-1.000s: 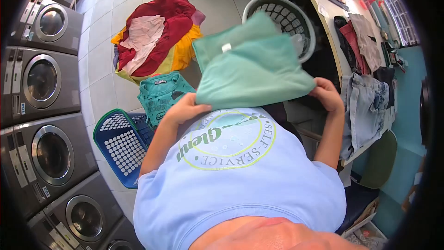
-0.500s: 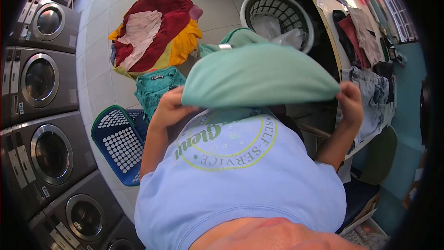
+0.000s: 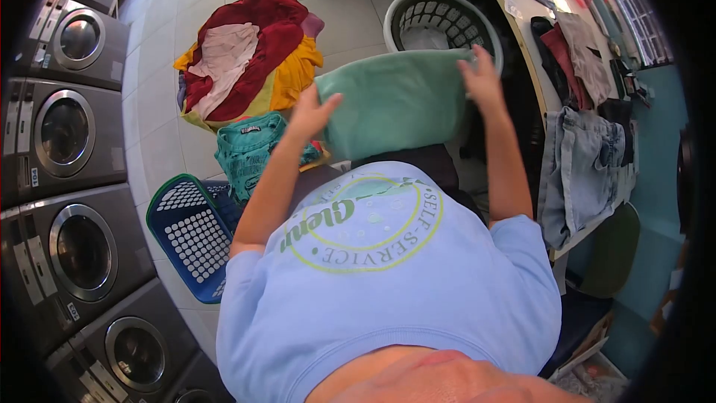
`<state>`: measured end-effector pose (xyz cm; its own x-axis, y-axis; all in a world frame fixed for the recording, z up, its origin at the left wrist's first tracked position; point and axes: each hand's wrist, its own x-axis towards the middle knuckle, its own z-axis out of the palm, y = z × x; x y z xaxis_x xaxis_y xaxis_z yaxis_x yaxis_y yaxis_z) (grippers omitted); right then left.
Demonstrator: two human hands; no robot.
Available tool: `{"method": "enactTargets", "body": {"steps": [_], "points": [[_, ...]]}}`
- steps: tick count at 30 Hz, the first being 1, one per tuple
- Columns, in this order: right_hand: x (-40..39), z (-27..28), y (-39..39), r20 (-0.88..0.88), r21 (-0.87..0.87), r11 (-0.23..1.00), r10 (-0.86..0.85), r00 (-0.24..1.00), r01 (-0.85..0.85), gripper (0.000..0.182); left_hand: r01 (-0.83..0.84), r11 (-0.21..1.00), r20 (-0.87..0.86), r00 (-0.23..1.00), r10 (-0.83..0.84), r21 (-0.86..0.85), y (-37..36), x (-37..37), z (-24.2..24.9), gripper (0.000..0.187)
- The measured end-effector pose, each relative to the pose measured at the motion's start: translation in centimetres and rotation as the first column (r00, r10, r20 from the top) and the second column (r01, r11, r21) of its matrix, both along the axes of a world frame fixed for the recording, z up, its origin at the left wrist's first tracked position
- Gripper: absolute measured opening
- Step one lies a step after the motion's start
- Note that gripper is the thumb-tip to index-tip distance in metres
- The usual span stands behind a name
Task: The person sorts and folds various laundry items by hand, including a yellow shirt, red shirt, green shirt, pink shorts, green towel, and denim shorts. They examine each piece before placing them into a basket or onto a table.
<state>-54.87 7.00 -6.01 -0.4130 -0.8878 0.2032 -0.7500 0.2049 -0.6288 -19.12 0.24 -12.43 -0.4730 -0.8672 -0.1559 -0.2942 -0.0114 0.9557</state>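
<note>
Now the green garment [image 3: 395, 104] has come down from its raised, bowed shape and lies flatter, a folded panel just above or on the lap [image 3: 414, 158], its surface more open to the hands. The left hand [image 3: 313, 113] is loosely spread at one side edge; the right hand [image 3: 483, 83] is at the opposite far corner, but whether it pinches the cloth I cannot tell. "Glenn" and "SELF-SERVICE" read on the worn light-blue shirt [image 3: 403, 298], "104" on a washer label [image 3: 34, 177]; the teal shirt's neck label [image 3: 250, 129] is illegible.
</note>
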Motion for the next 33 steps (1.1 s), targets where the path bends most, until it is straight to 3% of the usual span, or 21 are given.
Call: {"method": "enactTargets", "body": {"steps": [1,2,3,4,5,6,7,9,10,12,14,16,17,20,21,22,24,28,30,31,33], "points": [[1.6,-4.0,-1.2,-0.089,-0.013,1.000,0.008,0.996,-0.009,0.063,-0.054,0.998,0.210,0.976,0.058,-0.027,0.9,-2.2,-2.3,0.066],[3.0,-8.3,-1.8,0.019,0.134,0.990,0.041,0.999,-0.043,0.070,-0.103,0.993,0.411,0.904,0.118,-0.058,2.2,-4.6,-4.6,0.078],[4.7,-11.7,-1.6,0.194,0.347,0.933,0.033,0.981,-0.100,0.072,-0.030,0.996,0.365,0.931,-0.004,0.087,3.4,-6.6,-7.8,0.083],[7.0,-11.9,-0.4,0.342,0.504,0.864,-0.196,0.919,-0.003,0.081,0.051,0.972,0.302,0.946,-0.120,0.227,4.3,-7.3,-10.5,0.089],[6.1,-12.8,0.1,0.630,0.517,0.849,-0.288,0.721,-0.112,0.087,0.038,0.961,0.229,0.968,-0.104,0.273,4.4,-6.8,-11.8,0.089],[4.9,-13.5,0.3,0.824,0.490,0.845,-0.368,0.431,-0.215,0.093,0.031,0.949,0.152,0.985,-0.082,0.314,4.2,-6.5,-12.4,0.090],[4.4,-14.5,0.6,0.828,0.507,0.825,-0.388,0.405,-0.247,0.096,0.033,0.934,0.073,0.995,-0.063,0.355,4.0,-6.4,-13.0,0.091],[3.3,-15.2,2.3,0.826,0.542,0.793,-0.443,0.348,-0.277,0.101,-0.162,0.810,0.170,0.982,0.078,0.564,4.6,-5.5,-9.6,0.091],[2.6,-16.3,2.8,0.774,0.592,0.765,-0.451,0.444,-0.255,0.100,-0.242,0.726,0.223,0.967,0.124,0.644,5.0,-5.1,-7.6,0.091],[0.4,-19.1,3.5,0.620,0.668,0.738,-0.483,0.619,-0.093,0.098,-0.325,0.702,0.395,0.916,0.068,0.634,5.2,-4.9,-5.7,0.087],[2.2,-13.9,3.1,0.562,0.618,0.782,-0.509,0.652,0.078,0.086,-0.305,0.651,0.274,0.950,0.152,0.695,5.0,-4.5,-7.8,0.076],[1.3,-9.6,3.3,0.731,0.419,0.908,-0.357,0.582,0.031,0.074,-0.276,0.719,0.076,0.952,0.298,0.638,4.9,-3.9,-8.6,0.068],[0.4,-8.5,3.7,0.795,0.306,0.952,-0.260,0.548,0.009,0.068,-0.292,0.729,0.063,0.944,0.325,0.619,4.6,-3.4,-8.6,0.068],[-3.0,-12.9,4.2,0.616,0.222,0.969,-0.223,0.755,0.105,0.054,-0.294,0.679,0.075,0.940,0.332,0.673,4.6,-3.6,-7.3,0.068],[-2.8,-12.9,4.5,0.355,0.425,0.897,-0.286,0.890,0.118,0.046,-0.292,0.647,0.091,0.941,0.325,0.704,4.6,-3.5,-6.8,0.068],[-2.0,-14.2,4.6,0.326,0.527,0.843,-0.319,0.890,0.109,0.041,-0.258,0.540,0.044,0.925,0.376,0.801,4.6,-3.4,-7.2,0.066],[-1.4,-20.8,6.9,0.022,0.492,0.870,0.026,0.999,-0.034,0.036,-0.143,0.311,-0.032,0.867,0.497,0.940,3.8,-3.6,-8.2,0.062],[-0.9,-17.6,5.4,0.327,0.275,0.959,-0.155,0.932,0.063,0.034,0.065,0.299,-0.230,0.796,0.561,0.952,3.0,-3.2,-6.6,0.059],[-0.4,-13.1,4.3,0.519,0.191,0.977,-0.185,0.834,0.098,0.030,0.129,0.395,-0.345,0.763,0.546,0.910,2.5,-3.7,-2.7,0.051],[-0.2,-12.4,4.1,0.684,0.212,0.976,-0.185,0.706,0.051,0.039,0.143,0.469,-0.402,0.756,0.517,0.872,2.1,-4.2,-0.7,0.051],[1.4,-7.3,3.6,0.786,0.360,0.933,-0.300,0.540,-0.006,0.047,0.187,0.570,-0.487,0.758,0.434,0.800,0.7,-5.3,1.0,0.048]]}}
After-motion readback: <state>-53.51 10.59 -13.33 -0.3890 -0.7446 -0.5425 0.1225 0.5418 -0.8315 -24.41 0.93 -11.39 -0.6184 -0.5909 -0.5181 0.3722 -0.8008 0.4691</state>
